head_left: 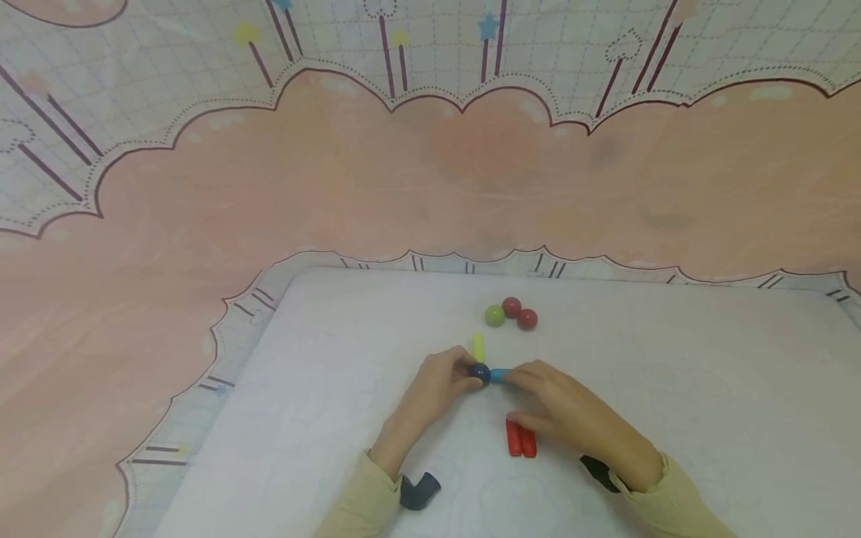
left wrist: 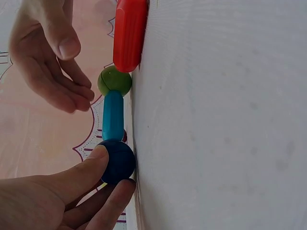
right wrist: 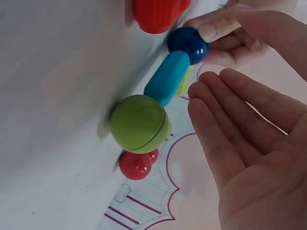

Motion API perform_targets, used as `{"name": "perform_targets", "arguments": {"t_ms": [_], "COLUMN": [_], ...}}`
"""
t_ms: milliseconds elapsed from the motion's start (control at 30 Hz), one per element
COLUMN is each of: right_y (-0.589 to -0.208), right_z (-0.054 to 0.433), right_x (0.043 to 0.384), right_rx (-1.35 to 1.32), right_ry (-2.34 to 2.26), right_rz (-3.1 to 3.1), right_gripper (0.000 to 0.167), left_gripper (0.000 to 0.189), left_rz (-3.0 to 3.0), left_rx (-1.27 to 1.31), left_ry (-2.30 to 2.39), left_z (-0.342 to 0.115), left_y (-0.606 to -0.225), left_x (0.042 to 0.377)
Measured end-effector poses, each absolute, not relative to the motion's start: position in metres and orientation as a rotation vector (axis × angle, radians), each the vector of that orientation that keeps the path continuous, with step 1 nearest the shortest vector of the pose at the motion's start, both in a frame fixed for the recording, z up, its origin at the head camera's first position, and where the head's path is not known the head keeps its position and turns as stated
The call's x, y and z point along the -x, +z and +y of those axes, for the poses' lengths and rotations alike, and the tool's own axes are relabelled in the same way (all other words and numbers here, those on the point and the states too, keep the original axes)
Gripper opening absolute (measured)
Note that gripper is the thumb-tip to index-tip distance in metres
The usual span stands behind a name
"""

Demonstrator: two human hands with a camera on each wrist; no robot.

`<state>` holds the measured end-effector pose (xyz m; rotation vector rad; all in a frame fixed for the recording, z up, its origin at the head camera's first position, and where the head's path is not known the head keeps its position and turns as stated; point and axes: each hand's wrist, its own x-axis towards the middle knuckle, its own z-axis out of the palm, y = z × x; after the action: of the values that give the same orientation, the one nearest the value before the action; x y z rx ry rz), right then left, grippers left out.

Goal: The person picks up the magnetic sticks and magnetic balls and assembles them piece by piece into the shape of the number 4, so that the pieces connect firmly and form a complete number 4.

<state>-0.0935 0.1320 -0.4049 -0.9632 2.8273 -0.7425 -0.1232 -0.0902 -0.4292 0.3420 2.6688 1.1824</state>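
My left hand pinches a dark blue ball between thumb and fingers, low over the white table. A light blue rod runs from that ball to a green ball at its other end; my right hand hides this green ball in the head view. A yellow rod points away from the blue ball toward the far side. My right hand hovers beside the light blue rod, its fingers extended and apart from the pieces in the right wrist view.
Two red rods lie side by side beneath the right hand in the head view. Farther back are a loose green ball and two red balls. A dark angular piece shows at the left cuff. Patterned cloth backs the white table.
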Motion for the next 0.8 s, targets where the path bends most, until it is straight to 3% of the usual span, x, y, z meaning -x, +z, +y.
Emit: {"name": "perform_targets", "arguments": {"t_ms": [433,800], "right_y": [-0.413,-0.421], "right_z": [0.143,0.154], "right_x": [0.083,0.079], "right_rx": [1.029,0.989], "right_ry": [-0.69,-0.697], "right_rz": [2.819,2.752], "right_gripper": [0.04,0.049], "left_gripper": [0.025,0.026], "left_rz": [2.685,2.681], "left_rx": [-0.326,-0.324], "left_ry": [1.166,1.164], "left_z": [-0.089,-0.09], "left_y": [-0.43,-0.433], "left_x": [0.123,0.124]}}
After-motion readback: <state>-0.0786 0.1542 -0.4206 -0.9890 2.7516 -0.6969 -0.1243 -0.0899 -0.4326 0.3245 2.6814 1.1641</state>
